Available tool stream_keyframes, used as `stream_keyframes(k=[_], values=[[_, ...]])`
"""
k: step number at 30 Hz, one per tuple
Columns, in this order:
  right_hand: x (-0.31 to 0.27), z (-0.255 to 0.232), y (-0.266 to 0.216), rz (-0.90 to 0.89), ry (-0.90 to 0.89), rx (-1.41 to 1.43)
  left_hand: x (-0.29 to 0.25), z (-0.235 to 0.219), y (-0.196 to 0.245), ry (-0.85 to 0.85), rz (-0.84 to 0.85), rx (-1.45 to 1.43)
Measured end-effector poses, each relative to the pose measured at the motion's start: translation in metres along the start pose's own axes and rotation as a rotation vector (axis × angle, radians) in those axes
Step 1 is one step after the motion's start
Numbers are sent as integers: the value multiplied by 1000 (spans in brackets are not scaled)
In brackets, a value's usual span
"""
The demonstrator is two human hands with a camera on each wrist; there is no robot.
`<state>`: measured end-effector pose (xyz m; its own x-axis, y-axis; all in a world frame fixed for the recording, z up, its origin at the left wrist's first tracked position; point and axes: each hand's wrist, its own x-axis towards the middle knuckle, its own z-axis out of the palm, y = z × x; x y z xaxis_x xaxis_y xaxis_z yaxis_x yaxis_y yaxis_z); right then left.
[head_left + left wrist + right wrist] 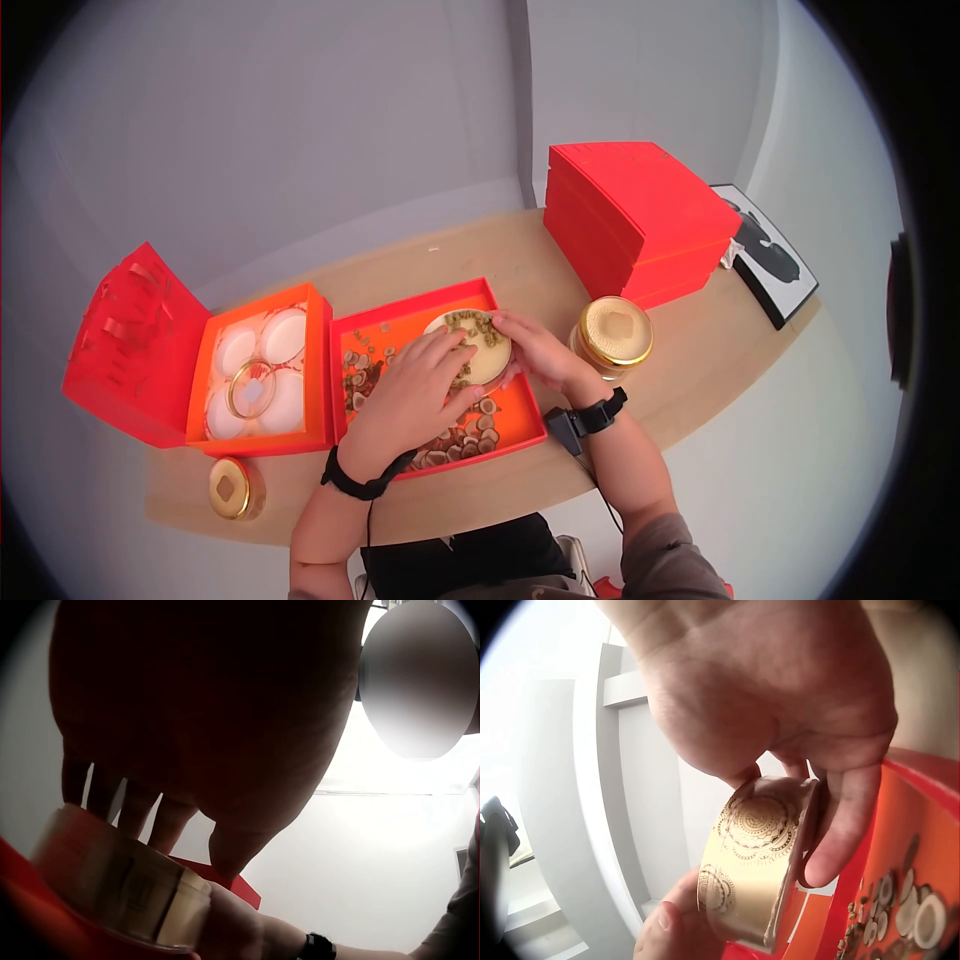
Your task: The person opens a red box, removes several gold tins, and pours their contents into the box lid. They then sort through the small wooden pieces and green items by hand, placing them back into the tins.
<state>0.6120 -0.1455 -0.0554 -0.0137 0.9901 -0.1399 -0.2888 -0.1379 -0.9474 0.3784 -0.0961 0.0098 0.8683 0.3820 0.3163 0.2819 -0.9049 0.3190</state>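
The tub (pixel 487 362) is just right of the centre of the head view, over the right part of the red-rimmed tray (pixel 518 408), with small green pieces (pixel 468 320) on its pale top. Patterned gold covers its side in the right wrist view.

The right hand (pixel 540 355) comes in from the lower right and holds the tub — its grip is closed round the side, thumb and fingers on the wall. The left hand (pixel 415 385) reaches up from the lower left, palm down over the tub, its grip loose and fairly wide, fingers extended with the tips at the top.

Dried slices (pixel 470 440) lie in the tray below and left of the hands. Against the tray's left side is an open box (pixel 318 380) with four white rounds (pixel 283 336) and a clear round piece (pixel 251 388) among them. One gold-lidded jar (pixel 614 335) stands right of the right hand, another jar (pixel 236 489) at lower left — both on the counter (pixel 690 370). Red boxes (pixel 640 215) and a framed picture (pixel 775 255) are at upper right.
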Motion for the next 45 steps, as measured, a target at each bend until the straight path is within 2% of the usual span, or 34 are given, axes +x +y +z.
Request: stream_keyframes(k=[2,3,5,6,7,9,13,24,26,27,29,30,32,33,35,36,38,39,41,43,45], values=[[-2,3,3,15,-12,-3,-3,1,-1,57,60,12],[-3,2,3,-5,-5,17,-5,3,-2,71,32,10],[-2,6,0,-8,-40,20,-5,6,-6,33,106,-52],[-4,8,-2,-20,-15,17,-8,9,-6,70,150,-45],[-6,10,-3,-30,13,16,-10,10,-6,84,114,-41],[-8,10,0,-14,1,15,-10,8,-3,44,150,-73],[-5,18,-5,-42,38,1,-14,12,2,129,114,-73],[-5,17,-1,-50,76,-3,-9,7,1,134,132,-99],[-5,15,-2,-47,46,-18,-8,-3,-2,245,115,-90],[-6,13,-3,-46,19,-33,-9,-11,-4,240,120,-89],[-3,7,3,-45,29,-27,-11,-28,-10,226,-156,-95],[-2,5,4,-39,33,-27,-10,-35,-17,217,-147,-94],[-3,5,1,-40,31,-23,-6,-44,-37,188,-391,-30],[-3,7,1,-36,21,-28,0,-46,-48,181,-387,-25],[-4,9,-2,-37,7,-17,9,-43,-72,-54,-502,189],[-4,10,-5,-40,-7,-16,12,-38,-82,-50,-496,200],[-1,6,-1,-49,-8,-3,19,-26,-99,-289,-504,296],[-1,3,2,-42,-8,11,22,-21,-102,-285,-498,299],[-1,2,2,-49,-9,21,27,-13,-110,-569,-600,344],[-2,2,2,-50,-11,33,26,5,-126,-553,-571,319],[-1,1,2,-27,-5,35,27,10,-122,-539,-543,292]])
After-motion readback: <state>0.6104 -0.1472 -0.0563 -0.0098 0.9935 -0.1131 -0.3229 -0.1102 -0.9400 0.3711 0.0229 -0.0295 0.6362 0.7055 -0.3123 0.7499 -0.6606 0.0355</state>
